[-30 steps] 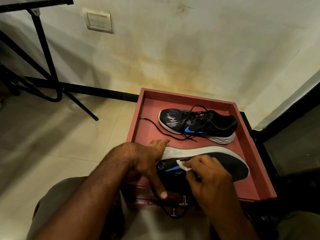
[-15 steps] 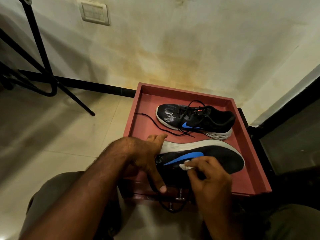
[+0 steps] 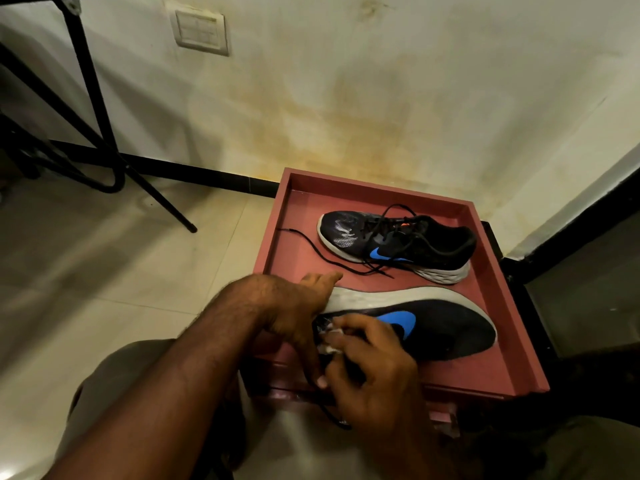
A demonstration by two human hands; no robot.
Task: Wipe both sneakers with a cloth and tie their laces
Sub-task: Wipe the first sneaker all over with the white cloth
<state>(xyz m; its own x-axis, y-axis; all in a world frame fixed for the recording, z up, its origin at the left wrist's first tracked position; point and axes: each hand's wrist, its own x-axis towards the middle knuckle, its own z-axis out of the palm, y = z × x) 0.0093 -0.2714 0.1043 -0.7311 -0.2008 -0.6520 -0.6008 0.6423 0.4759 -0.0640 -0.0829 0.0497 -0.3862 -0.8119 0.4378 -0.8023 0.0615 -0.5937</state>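
Observation:
Two black sneakers with blue logos lie in a red tray (image 3: 495, 341). The far sneaker (image 3: 398, 242) stands upright with its black laces loose, one end trailing left across the tray. The near sneaker (image 3: 436, 327) lies tipped on its side, grey sole facing away from me. My left hand (image 3: 298, 306) grips its heel end and steadies it. My right hand (image 3: 370, 368) presses a small white cloth (image 3: 329, 344) against the sneaker's side near the heel. A lace end hangs over the tray's front edge below my hands.
The tray sits on a pale tiled floor against a stained white wall. Black metal table legs (image 3: 86, 109) stand at the left, a wall switch plate (image 3: 201, 31) is above, and a dark doorway (image 3: 588, 289) opens at the right. My knees are at the bottom.
My right hand has slid the cloth left along the near sneaker's side toward the heel, uncovering the blue logo. My left hand keeps its hold.

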